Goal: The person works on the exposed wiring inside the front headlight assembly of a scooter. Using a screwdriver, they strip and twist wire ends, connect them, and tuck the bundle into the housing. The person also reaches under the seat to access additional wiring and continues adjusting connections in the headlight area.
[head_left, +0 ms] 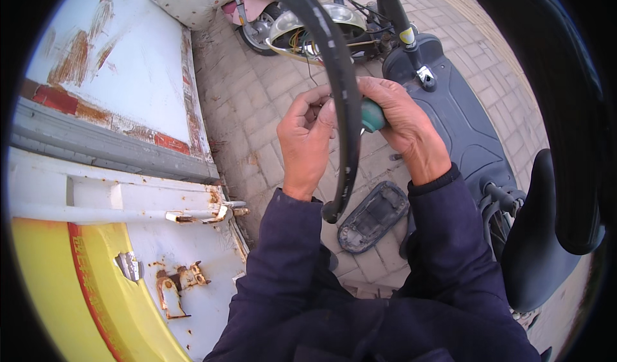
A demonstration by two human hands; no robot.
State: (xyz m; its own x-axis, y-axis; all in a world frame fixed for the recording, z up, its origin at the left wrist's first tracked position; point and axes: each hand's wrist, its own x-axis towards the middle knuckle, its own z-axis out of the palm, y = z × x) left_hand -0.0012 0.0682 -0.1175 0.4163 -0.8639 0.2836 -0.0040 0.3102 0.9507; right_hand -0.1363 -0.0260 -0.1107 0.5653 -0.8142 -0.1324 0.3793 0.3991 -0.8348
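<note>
- The bare right hand (405,117) is partly closed, fingers and palm wrapped about a green, rounded object (372,115), which sits at its 9 o'clock, above the paving; what kind of object it is cannot be told.
- The bare left hand (307,146), at the green object's 8 o'clock, is half curled, thumb raised towards bent fingers; whether it pinches anything cannot be told, since a black curved strip with pale specks (348,92) crosses in front of the fingertips.
- Directions below are taken from the green object.
- At 6 o'clock, a dark oblong tray with rounded ends (344,235) lies on the grey block paving (250,108); its inside looks dusty grey.
- At 11 o'clock, a pale, open, bowl-like housing (350,16) holds yellow and orange wires (295,41).
- At 3 o'clock, a dark grey plastic scooter footboard (463,121); at 4 o'clock, a black padded saddle (540,253).
- At 10 o'clock, a pink scooter (256,8).
- At 8 o'clock, a yellow sheet with a red stripe (48,272).
</note>
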